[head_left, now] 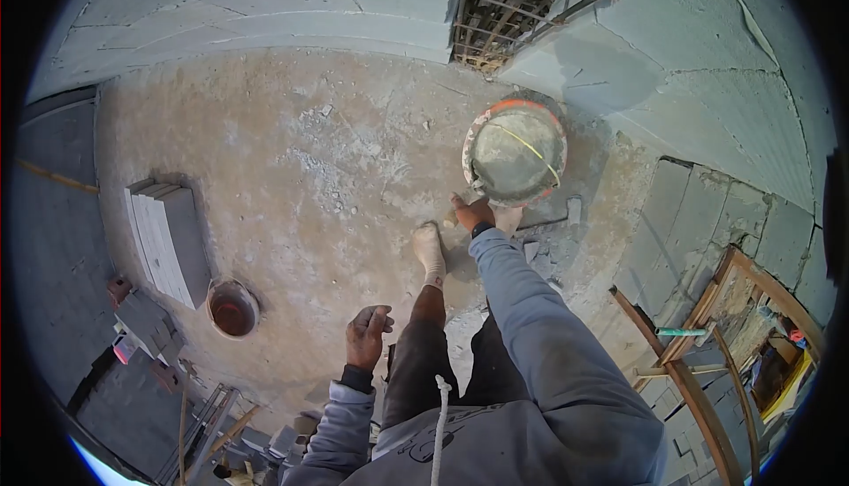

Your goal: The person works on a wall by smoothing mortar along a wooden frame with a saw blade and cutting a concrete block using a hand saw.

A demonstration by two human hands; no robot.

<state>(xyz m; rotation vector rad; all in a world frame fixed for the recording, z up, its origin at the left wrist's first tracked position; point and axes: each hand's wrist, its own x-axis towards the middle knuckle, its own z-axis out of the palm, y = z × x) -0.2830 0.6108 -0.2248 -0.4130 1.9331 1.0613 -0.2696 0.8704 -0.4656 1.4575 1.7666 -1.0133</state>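
Observation:
An orange-rimmed bucket [520,160] stands on the floor ahead of me, full of grey mortar or a similar mix. A yellow strip, perhaps its handle, crosses the top. My right hand [473,212] is at the bucket's near side, its fingers curled and the thumb side toward the rim. Something small and pale shows beside the fingers, but what they hold is hidden. My left hand [368,336] hangs over the floor beside my leg, fingers curled in, with nothing visible in it.
Pale blocks [168,238] stand stacked at the left, beside a round bucket [233,308]. Rubble [541,256] lies near my right foot. A wooden frame [699,397] leans at the lower right. Rebar [531,8] shows in the gap between block walls.

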